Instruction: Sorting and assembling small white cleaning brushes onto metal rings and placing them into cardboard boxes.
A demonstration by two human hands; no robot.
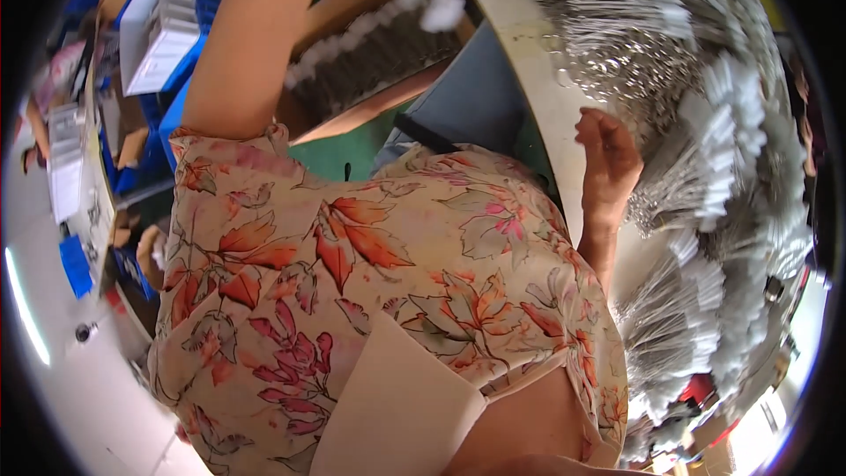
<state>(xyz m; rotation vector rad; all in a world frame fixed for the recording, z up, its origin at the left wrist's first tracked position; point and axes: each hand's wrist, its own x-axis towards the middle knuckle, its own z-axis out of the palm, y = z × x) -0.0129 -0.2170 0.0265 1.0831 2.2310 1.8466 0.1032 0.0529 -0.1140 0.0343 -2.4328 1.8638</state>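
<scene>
My left arm [242,44] stretches to the top edge, where the hand is cut off from sight. At the right, my right hand [608,163] is raised above the edge of a pale table [564,137]. Its fingers are loosely bent with gaps between them, and I see nothing held. Close beside it lie heaped thin wire brushes [670,181] with white, fluffy heads and shiny metal stems. A mass of looped wire ends [630,66] glints just beyond the hand. More such brushes [352,70] fill an open cardboard box [370,110] ahead of my lap.
Brush bundles [670,317] cover the table's right side. Blue and white bins [163,31] stand at the far left, near another work table [97,167] with a person [40,128] by it. The floor [352,137] under the box is green.
</scene>
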